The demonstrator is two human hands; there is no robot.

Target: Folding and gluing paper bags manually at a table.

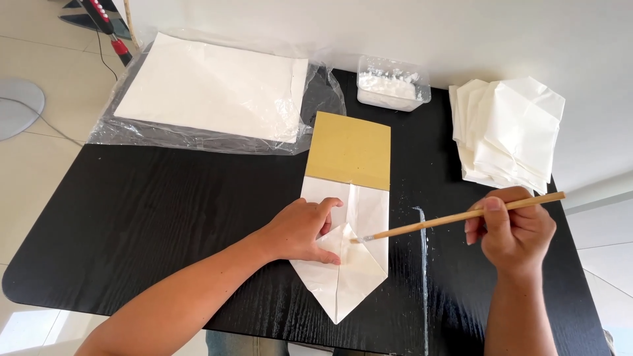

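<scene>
- The folded white paper bag (349, 264) lay at lower centre of the frame on the black table (165, 217), its long axis vertical, point toward the viewer.
- The left hand (300, 231) pressed its folded flap flat, fingers spread.
- The right hand (514, 231), further right, pinched a thin wooden brush (455, 217), whose tip touched the flap just beside the left fingertips.

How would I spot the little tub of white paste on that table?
Start at the black table and look to its far edge, just beyond the tan cardboard strip. The tub is a small clear plastic box smeared with white, unlike the flat paper stacks on either side.
</scene>
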